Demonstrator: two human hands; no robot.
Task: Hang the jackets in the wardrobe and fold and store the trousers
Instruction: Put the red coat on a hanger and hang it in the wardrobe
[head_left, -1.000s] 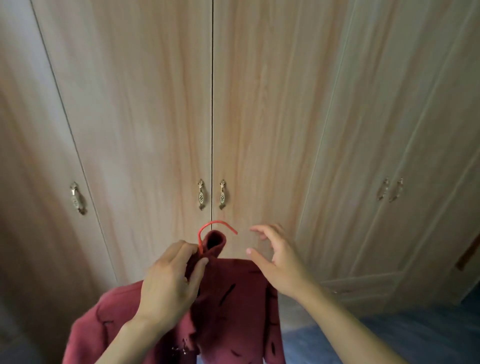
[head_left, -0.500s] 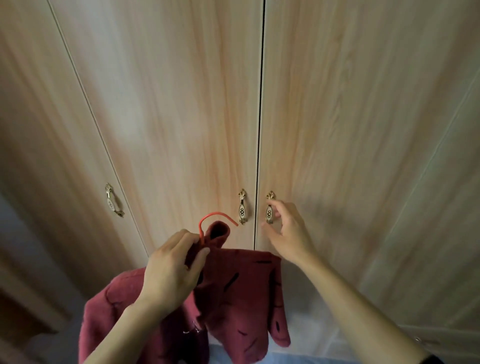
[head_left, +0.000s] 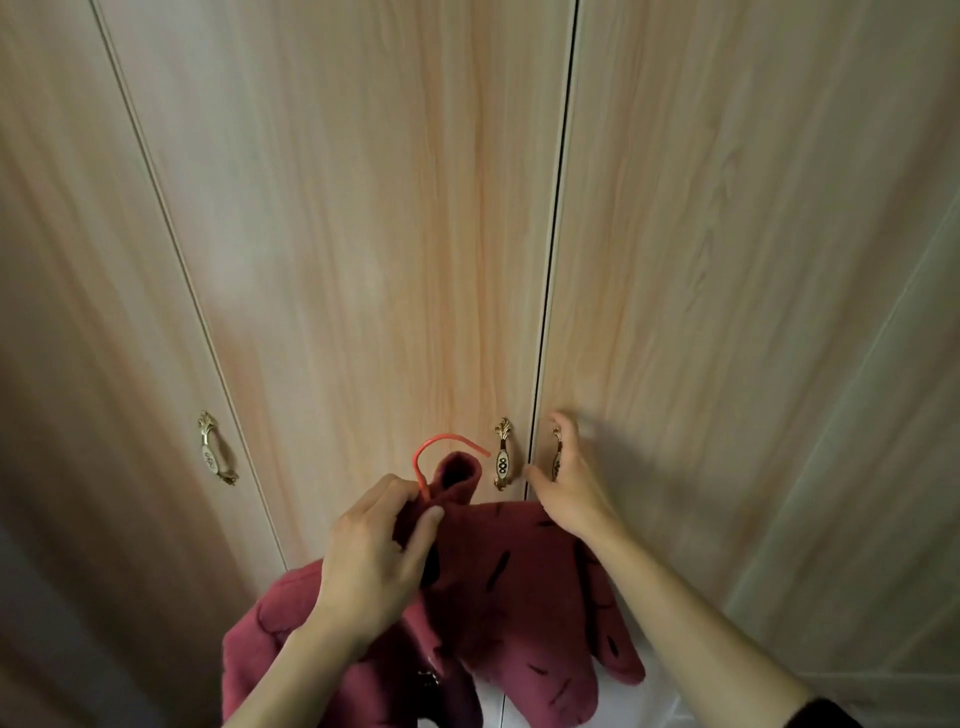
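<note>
A: L hand (head_left: 371, 558) — what was it doing?
B: Fingers and thumb were curled round the collar of a dark red fleece jacket (head_left: 511, 608), pinching it right below the hook of a red hanger (head_left: 442, 448). Hook stuck up out of the collar, free, not caught on anything.

A: And the R hand (head_left: 569, 480)?
B: At the handle of the right-hand door (head_left: 753, 312), the brass handle (head_left: 556, 453) w/ a white insert. Fingers bent round it, thumb near the door edge; bit blurred, but it looked like a grip on the handle.

A: Jacket itself, where was it?
B: Hung from the L hand in front of the wardrobe, below handle height, sleeves drooping down. Dark dash marks across the fabric.

A: Wardrobe — anything inside?
B: Couldn't tell. The doors looked closed, just a thin dark seam between the middle pair, so no interior was in view. Left-hand door of that pair (head_left: 363, 234) had a matching handle (head_left: 502, 460) just beside the seam. Another handle (head_left: 215, 453) sat on the next door to the left.
</note>
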